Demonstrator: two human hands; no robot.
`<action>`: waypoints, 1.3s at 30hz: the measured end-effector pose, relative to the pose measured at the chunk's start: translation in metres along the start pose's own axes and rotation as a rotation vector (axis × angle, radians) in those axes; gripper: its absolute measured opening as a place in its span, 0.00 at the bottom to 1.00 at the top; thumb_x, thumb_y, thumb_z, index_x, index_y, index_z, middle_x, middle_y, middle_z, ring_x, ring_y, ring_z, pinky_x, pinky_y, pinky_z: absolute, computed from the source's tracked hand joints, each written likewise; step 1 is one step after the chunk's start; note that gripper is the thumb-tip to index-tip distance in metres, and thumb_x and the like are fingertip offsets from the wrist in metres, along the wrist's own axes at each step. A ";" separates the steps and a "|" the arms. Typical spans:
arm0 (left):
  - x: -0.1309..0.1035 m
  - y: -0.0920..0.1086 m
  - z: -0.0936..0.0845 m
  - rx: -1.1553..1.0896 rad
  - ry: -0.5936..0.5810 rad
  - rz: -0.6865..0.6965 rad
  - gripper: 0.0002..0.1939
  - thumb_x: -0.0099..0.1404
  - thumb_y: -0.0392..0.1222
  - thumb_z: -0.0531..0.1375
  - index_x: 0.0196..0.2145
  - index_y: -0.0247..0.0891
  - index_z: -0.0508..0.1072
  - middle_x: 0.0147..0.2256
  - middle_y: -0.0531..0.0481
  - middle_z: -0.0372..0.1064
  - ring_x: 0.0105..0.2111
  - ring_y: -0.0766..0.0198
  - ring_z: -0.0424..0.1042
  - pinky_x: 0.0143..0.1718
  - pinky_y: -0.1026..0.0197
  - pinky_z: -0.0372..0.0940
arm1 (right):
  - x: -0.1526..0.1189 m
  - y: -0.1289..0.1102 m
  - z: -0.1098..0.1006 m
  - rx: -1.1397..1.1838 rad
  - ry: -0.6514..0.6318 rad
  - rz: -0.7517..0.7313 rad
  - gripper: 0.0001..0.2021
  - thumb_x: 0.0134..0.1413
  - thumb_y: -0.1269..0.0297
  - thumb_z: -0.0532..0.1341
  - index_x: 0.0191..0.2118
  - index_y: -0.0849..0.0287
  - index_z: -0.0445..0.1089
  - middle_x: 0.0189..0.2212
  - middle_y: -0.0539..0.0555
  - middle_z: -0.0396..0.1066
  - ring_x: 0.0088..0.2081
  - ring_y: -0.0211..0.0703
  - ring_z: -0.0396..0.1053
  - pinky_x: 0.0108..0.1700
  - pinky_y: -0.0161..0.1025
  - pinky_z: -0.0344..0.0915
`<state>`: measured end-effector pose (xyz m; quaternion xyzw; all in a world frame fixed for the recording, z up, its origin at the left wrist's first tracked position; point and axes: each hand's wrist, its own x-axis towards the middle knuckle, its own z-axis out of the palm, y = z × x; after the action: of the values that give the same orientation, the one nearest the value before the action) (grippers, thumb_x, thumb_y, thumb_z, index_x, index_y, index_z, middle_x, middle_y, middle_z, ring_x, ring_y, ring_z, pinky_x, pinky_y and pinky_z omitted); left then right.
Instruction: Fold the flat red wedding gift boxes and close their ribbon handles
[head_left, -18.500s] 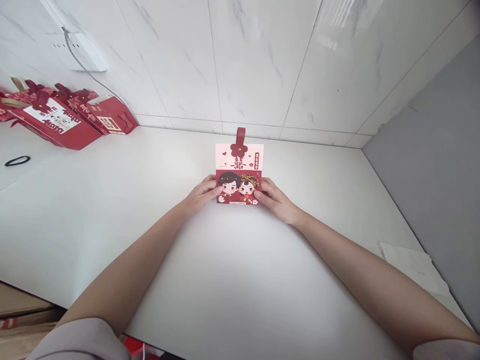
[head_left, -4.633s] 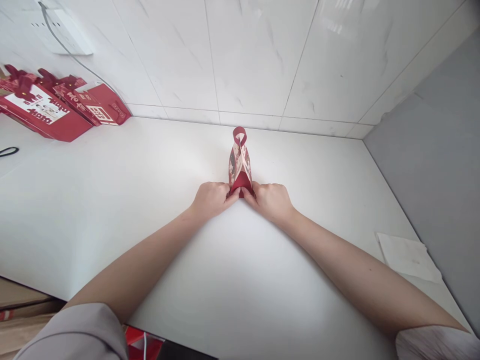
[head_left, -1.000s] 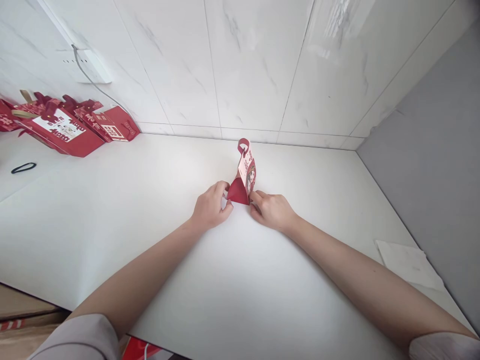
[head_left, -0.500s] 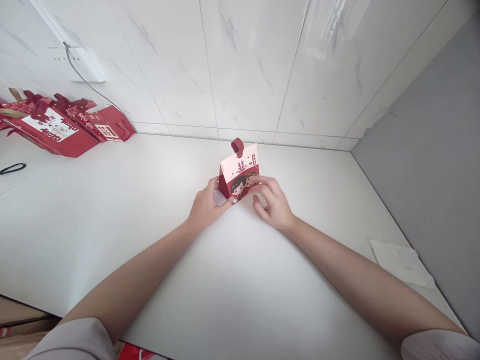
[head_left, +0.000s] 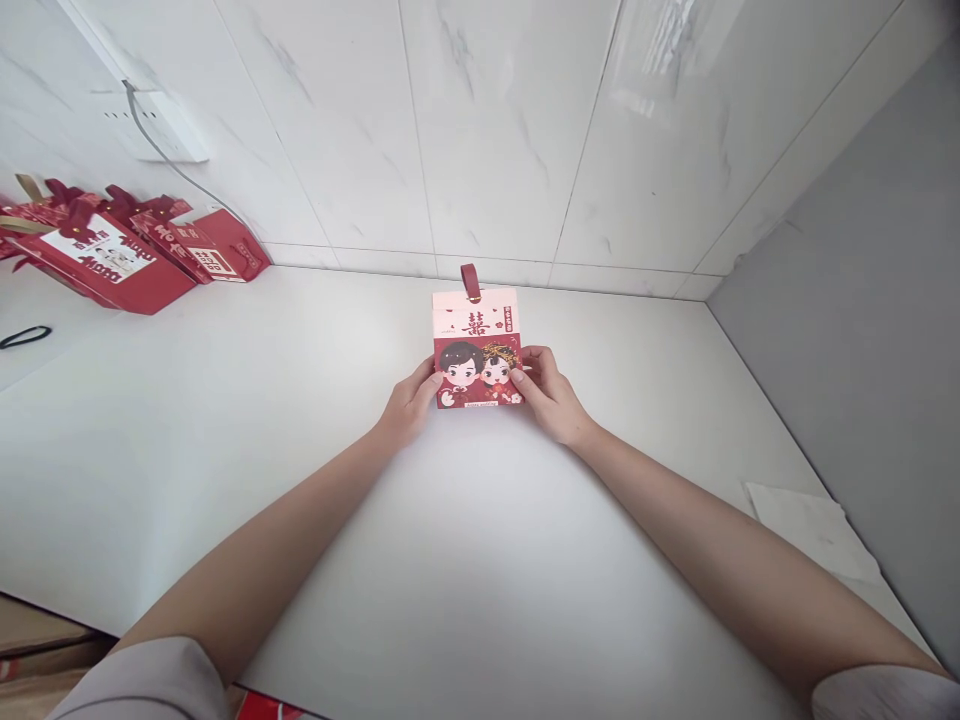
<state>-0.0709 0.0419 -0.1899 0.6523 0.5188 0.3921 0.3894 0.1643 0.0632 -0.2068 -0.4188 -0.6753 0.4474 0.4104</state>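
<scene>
A red and pink gift box with a dark red ribbon loop on top stands upright at the middle of the white table. Two cartoon faces and red characters are printed on its front, which faces me. My left hand grips its left side, thumb on the front edge and fingers behind. At the right side, my right hand holds it the same way, with the thumb over the printed front. The fingers behind the box are partly hidden.
Several red gift boxes with ribbons stand at the far left against the tiled wall. A black loop lies in front of them. A grey cable hangs from the wall socket. White paper lies at the right edge.
The gift box has turned so that its front squarely faces me. My right hand has gone from loose fingers at its front to gripping its right side. The left hand stays on its side.
</scene>
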 end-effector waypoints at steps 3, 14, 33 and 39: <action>0.000 -0.001 0.001 -0.039 -0.003 0.005 0.26 0.71 0.53 0.46 0.61 0.39 0.62 0.59 0.47 0.66 0.57 0.54 0.65 0.58 0.55 0.61 | 0.001 0.003 0.000 -0.004 -0.006 -0.016 0.17 0.63 0.45 0.52 0.44 0.53 0.58 0.44 0.53 0.74 0.42 0.45 0.72 0.45 0.43 0.66; -0.002 -0.007 0.003 0.045 0.074 0.022 0.21 0.71 0.58 0.46 0.47 0.40 0.67 0.45 0.47 0.72 0.44 0.58 0.71 0.48 0.56 0.65 | 0.006 0.013 0.000 -0.102 -0.028 -0.190 0.18 0.67 0.48 0.47 0.47 0.53 0.65 0.49 0.55 0.68 0.51 0.47 0.66 0.55 0.45 0.61; 0.003 -0.011 0.001 -0.027 0.165 0.009 0.26 0.69 0.60 0.48 0.49 0.38 0.72 0.47 0.46 0.74 0.48 0.54 0.71 0.51 0.54 0.65 | 0.004 0.010 0.001 0.031 -0.179 -0.191 0.25 0.61 0.47 0.57 0.60 0.51 0.57 0.59 0.56 0.64 0.57 0.48 0.64 0.59 0.50 0.63; 0.002 -0.011 0.003 -0.056 0.208 0.079 0.33 0.70 0.63 0.41 0.60 0.39 0.64 0.59 0.42 0.65 0.60 0.53 0.63 0.61 0.51 0.57 | 0.004 0.015 0.003 -0.147 -0.077 -0.170 0.34 0.54 0.50 0.64 0.63 0.56 0.58 0.54 0.60 0.67 0.46 0.48 0.70 0.49 0.47 0.69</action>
<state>-0.0722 0.0453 -0.2014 0.6170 0.5191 0.4870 0.3357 0.1636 0.0698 -0.2210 -0.3716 -0.7546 0.3761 0.3886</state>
